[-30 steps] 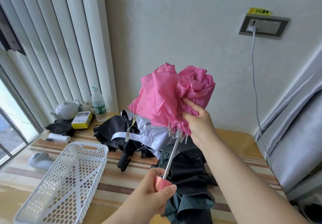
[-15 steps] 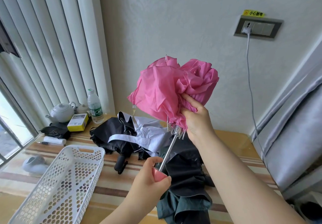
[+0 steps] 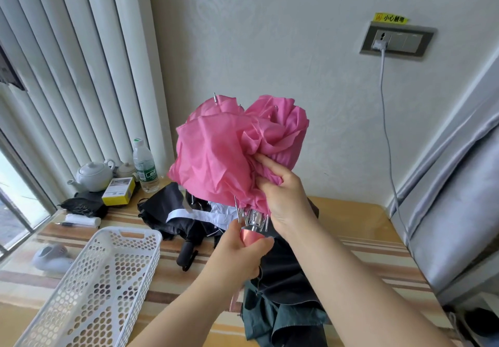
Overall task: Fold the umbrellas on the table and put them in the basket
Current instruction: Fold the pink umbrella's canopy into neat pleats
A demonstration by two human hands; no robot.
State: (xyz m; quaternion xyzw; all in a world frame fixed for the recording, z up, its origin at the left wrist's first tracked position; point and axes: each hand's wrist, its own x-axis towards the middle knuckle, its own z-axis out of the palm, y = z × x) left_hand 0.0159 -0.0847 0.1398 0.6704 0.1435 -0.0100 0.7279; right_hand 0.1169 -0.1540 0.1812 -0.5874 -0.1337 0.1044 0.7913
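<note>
Risk: the bare metal rib tips (image 3: pixel 252 215) sit right beside your left hand (image 3: pixel 237 249), so a pinch is likely if you squeeze there. The loose canopy could also balloon back out if your right hand (image 3: pixel 283 198) lets go before it's wrapped.

Left fingers are curled tight round the pink plastic handle (image 3: pixel 249 236). Right fingers are curled into the fabric, gripping a bunch just above the ribs.

The crumpled pink fabric umbrella (image 3: pixel 229 157) is held upright in the air above the striped tabletop (image 3: pixel 364 244), shaft collapsed, cloth puffy and unwrapped. The white perforated plastic basket (image 3: pixel 89 287) sits to the left, nothing visible in it. Black umbrellas (image 3: pixel 172 211) lie below.
</note>
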